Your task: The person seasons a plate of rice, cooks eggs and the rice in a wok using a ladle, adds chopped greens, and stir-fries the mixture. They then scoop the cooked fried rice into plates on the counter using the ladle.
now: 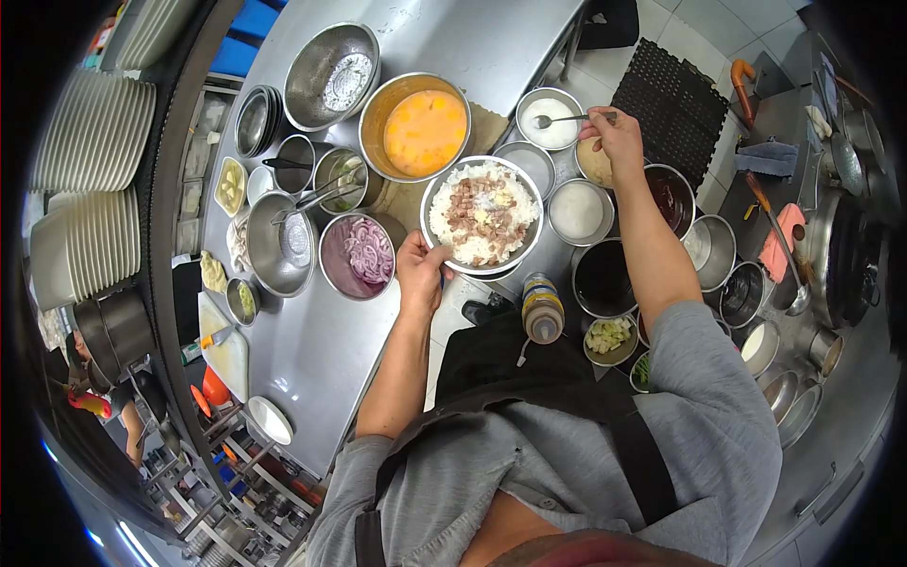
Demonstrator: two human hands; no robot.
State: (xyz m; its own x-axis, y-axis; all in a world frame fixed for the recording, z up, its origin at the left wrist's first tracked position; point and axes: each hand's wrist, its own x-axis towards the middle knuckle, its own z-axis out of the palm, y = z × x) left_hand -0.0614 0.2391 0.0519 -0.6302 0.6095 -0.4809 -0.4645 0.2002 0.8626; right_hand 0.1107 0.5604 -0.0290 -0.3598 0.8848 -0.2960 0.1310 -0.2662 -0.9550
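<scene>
My left hand (421, 274) grips the near-left rim of a metal bowl of white rice topped with chopped brownish-pink pieces (482, 215). Up and to the right, my right hand (612, 140) is closed on the handle of a small spoon (545, 121). The spoon's tip is over a metal bowl of white granular seasoning (557, 130). Just below my right hand lies a bowl of tan powder (594, 163), partly hidden by the hand. Another bowl of white contents (578, 210) stands to the right of the rice bowl.
A pot of orange liquid (427, 132) and a bowl of sliced purple onion (368, 253) stand left of the rice. A squeeze bottle (542, 312) is near my body. A dark-filled container (605, 278) and chopped green pieces (610, 336) are at the right. Stacked plates (94, 132) line the far left.
</scene>
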